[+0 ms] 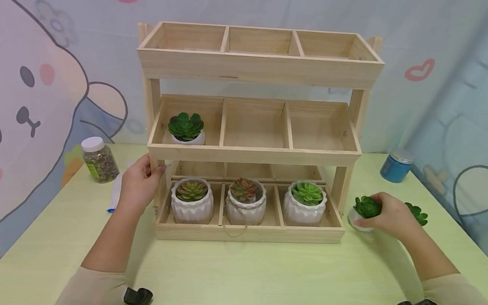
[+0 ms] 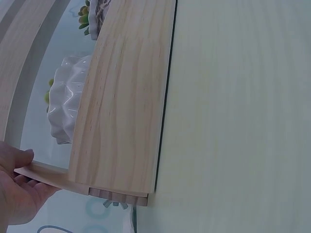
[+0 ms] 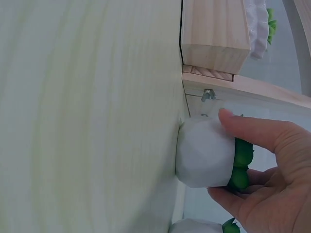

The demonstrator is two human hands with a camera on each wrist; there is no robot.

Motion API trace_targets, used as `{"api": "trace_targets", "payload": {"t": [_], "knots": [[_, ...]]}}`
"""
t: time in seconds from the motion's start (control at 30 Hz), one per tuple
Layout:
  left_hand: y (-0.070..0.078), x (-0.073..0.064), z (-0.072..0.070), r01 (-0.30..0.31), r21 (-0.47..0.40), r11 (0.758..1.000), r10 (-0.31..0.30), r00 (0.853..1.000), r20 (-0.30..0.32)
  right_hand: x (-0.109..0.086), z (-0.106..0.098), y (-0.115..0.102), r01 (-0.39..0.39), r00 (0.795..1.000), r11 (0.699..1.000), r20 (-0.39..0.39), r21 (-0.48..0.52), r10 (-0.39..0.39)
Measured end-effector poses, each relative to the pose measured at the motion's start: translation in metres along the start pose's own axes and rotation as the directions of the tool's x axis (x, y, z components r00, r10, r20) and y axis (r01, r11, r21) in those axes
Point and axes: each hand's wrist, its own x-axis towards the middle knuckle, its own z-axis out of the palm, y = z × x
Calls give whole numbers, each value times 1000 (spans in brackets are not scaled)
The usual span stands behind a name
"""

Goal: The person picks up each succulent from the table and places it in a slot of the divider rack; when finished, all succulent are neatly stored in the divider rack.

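Note:
My right hand (image 1: pixel 391 216) grips a small white pot (image 3: pixel 204 153) with a dark green succulent (image 1: pixel 367 207), standing on the table right of the wooden shelf (image 1: pixel 260 69). Thumb and fingers close around its rim in the right wrist view. Just behind that hand is another green succulent (image 1: pixel 416 213), its white pot (image 3: pixel 197 226) partly seen in the right wrist view. My left hand (image 1: pixel 140 184) holds the shelf's left upright, thumb in front. One potted succulent (image 1: pixel 186 127) sits in the middle tier's left compartment. The bottom tier bears three ruffled white pots (image 1: pixel 191 206), one per compartment.
A jar with a white lid (image 1: pixel 100 160) stands left of the shelf, near a white item with a blue tip (image 1: pixel 115 194). At the back right is a blue jar (image 1: pixel 396 166). A patterned cloth (image 1: pixel 257 3) hangs behind the table (image 1: pixel 241 283).

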Motion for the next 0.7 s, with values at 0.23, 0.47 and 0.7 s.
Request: {"api": "trace_targets", "payload": {"t": [0.23, 0.47, 0.7], "knots": [[0, 0, 0, -6, 17, 1000, 6, 1000, -2, -2, -2, 1, 9, 1000, 1000, -15, -17, -10], [1, 0, 1, 1, 19, 1000, -2, 1000, 5, -18, -19, -12, 30, 999, 1000, -45, -9, -30], [-2, 1, 2, 1, 27, 1000, -1, 1000, -2, -39, -42, -50, 145, 989, 985, -57, 99, -140]]}}
